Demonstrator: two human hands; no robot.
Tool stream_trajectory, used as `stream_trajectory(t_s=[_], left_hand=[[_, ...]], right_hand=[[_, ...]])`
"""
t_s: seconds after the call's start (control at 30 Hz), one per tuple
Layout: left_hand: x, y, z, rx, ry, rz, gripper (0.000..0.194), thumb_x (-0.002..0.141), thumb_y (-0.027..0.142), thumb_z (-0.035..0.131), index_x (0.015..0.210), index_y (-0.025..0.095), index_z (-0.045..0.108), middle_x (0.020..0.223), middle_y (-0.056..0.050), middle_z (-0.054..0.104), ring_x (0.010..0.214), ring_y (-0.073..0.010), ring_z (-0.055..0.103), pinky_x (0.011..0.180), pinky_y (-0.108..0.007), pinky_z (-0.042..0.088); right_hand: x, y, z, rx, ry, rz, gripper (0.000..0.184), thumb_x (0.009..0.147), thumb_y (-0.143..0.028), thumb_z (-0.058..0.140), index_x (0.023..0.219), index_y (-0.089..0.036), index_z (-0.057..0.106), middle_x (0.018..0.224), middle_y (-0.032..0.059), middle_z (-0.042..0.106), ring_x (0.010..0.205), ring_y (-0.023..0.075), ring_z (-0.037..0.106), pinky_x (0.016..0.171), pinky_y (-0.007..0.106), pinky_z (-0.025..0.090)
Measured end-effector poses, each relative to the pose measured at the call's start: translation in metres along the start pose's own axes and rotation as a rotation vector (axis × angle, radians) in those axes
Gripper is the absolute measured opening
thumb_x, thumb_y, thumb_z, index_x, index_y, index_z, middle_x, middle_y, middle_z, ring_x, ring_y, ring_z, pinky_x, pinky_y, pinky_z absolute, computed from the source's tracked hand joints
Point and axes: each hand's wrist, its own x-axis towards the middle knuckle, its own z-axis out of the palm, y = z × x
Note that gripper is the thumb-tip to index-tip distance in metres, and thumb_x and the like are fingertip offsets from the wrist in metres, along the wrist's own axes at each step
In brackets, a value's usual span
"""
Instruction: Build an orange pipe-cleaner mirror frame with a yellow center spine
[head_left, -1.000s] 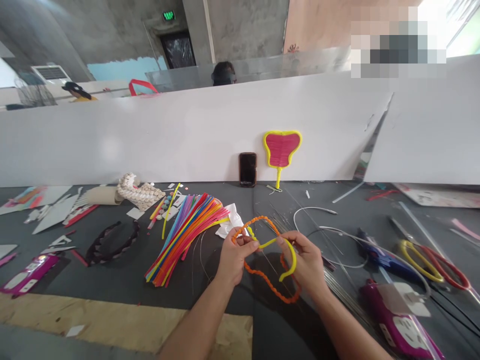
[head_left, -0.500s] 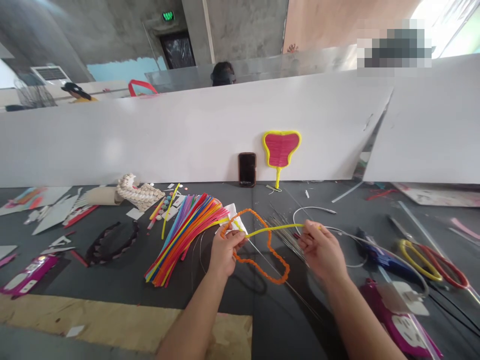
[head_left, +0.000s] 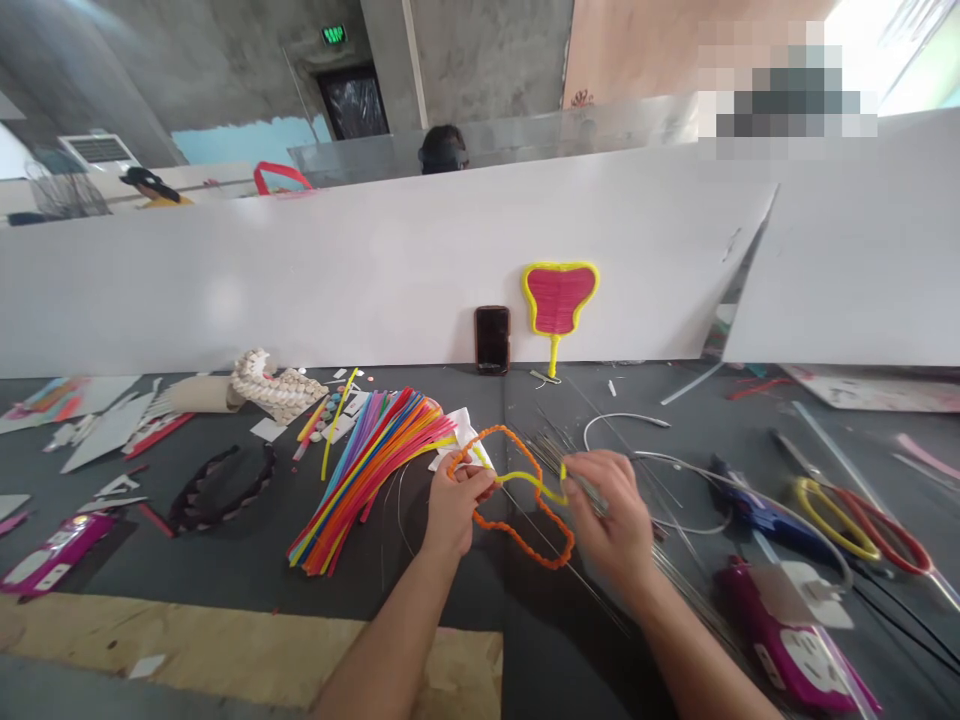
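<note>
My left hand [head_left: 454, 506] pinches the side of an orange pipe-cleaner loop [head_left: 517, 536], twisted like a rope and bent into a fan-like outline. The same fingers hold a yellow pipe cleaner [head_left: 525, 478] against it. My right hand [head_left: 613, 512] is closed on the other end of the yellow strand, which sags across the loop with its tip pointing up. A finished hand fan [head_left: 561, 300], pink with a yellow rim and handle, leans upright on the white board. Left of my hands lies a bundle of coloured pipe cleaners [head_left: 367, 485].
A phone [head_left: 492, 340] leans against the white board [head_left: 337, 280]. Thin wires [head_left: 555, 450], a white cable, a blue glue gun [head_left: 776, 522], scissors [head_left: 840, 510] and a purple power strip [head_left: 795, 640] lie right. A dark braided headband [head_left: 225, 490] lies left. People are beyond the board.
My right hand has moved left, closer to my left hand. The yellow pipe cleaner went from stretched straight to slack and curved. My left hand keeps its pinch on the loop.
</note>
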Motion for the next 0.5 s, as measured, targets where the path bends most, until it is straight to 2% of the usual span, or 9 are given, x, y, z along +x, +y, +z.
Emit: stream_trajectory(t_s=[0.07,0.13,0.3,0.5], left_hand=[[-0.001,-0.002,0.001,0.001,-0.032,0.014,0.045,0.053,0.021,0.078,0.084,0.019,0.046,0.059,0.005,0.063,0.053,-0.0123,0.063,0.056,-0.022,0.045],[-0.003,-0.004,0.001,-0.01,-0.056,0.018,0.043,0.055,0.02,0.078,0.085,0.019,0.046,0.06,0.006,0.063,0.054,-0.0122,0.063,0.058,-0.023,0.045],[-0.005,-0.003,0.002,-0.036,-0.036,0.006,0.045,0.055,0.022,0.079,0.086,0.019,0.047,0.061,0.006,0.064,0.055,-0.0122,0.064,0.058,-0.022,0.045],[-0.008,-0.004,0.004,-0.068,-0.061,0.039,0.043,0.055,0.021,0.08,0.084,0.019,0.048,0.062,0.006,0.063,0.056,-0.0113,0.062,0.064,-0.025,0.049]], right_hand=[[-0.004,-0.008,0.005,-0.119,-0.084,-0.188,0.017,0.084,-0.017,0.057,0.095,-0.026,0.067,0.093,0.0035,0.069,0.091,0.0204,0.055,0.082,0.037,0.042],[-0.008,-0.012,0.009,-0.238,-0.104,-0.268,0.017,0.084,-0.017,0.06,0.093,-0.028,0.069,0.091,0.0016,0.069,0.087,0.0192,0.054,0.082,0.036,0.039],[-0.014,-0.011,0.015,-0.453,-0.155,-0.262,0.023,0.086,-0.019,0.058,0.103,-0.031,0.067,0.093,0.0008,0.069,0.086,0.0179,0.053,0.084,0.035,0.032],[-0.012,-0.01,0.017,-0.5,-0.246,-0.215,0.03,0.089,-0.022,0.05,0.118,-0.026,0.06,0.108,0.0046,0.066,0.093,0.0196,0.055,0.083,0.036,0.031]])
